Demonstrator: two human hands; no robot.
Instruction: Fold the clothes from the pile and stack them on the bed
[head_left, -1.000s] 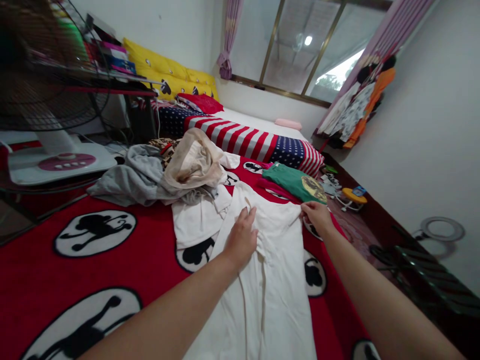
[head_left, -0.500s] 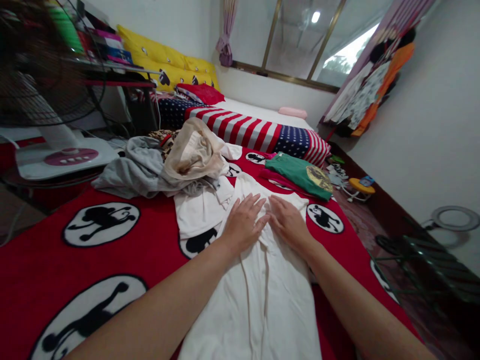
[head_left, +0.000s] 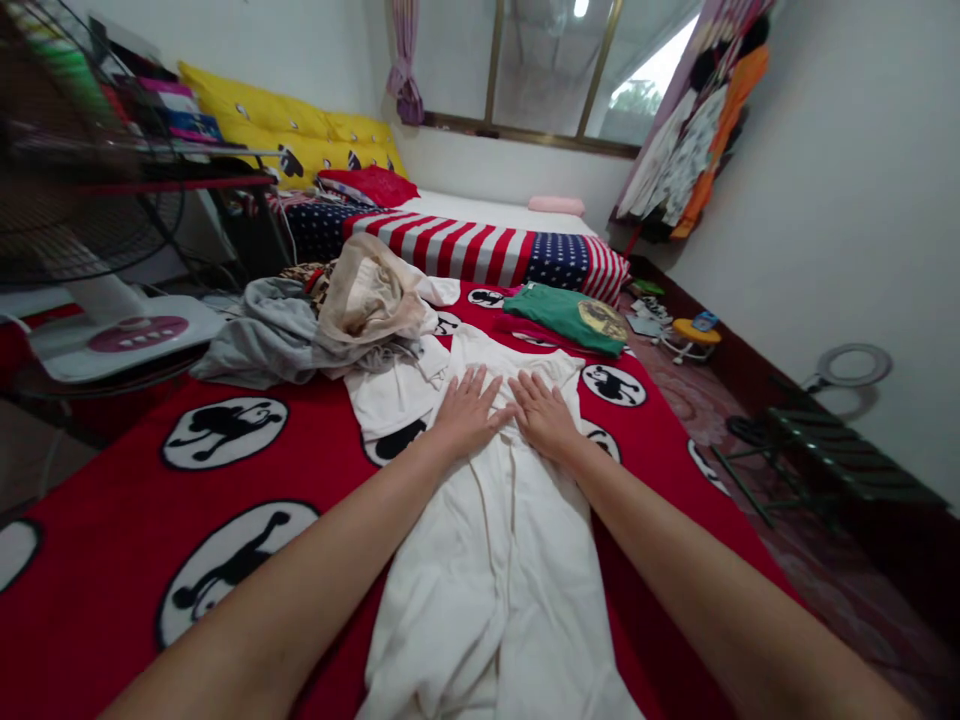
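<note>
A white garment [head_left: 510,560] lies stretched lengthwise on a red blanket [head_left: 105,500] with black cartoon prints. My left hand [head_left: 469,410] and my right hand [head_left: 544,412] rest flat on its upper part, side by side, fingers spread and thumbs almost touching. Neither hand grips the cloth. A second white piece [head_left: 390,395] lies just left of my left hand.
A heap of grey and beige clothes [head_left: 330,320] sits behind the hands to the left. A folded green shirt [head_left: 570,315] lies at the back right. A fan base [head_left: 120,335] stands on the left, a flag-patterned mattress [head_left: 480,250] behind, a dark folding rack [head_left: 825,460] on the right floor.
My right hand let go of the garment's right edge and came inward. Both hands now lie flat together on the white cloth. The camera view shifted slightly.
</note>
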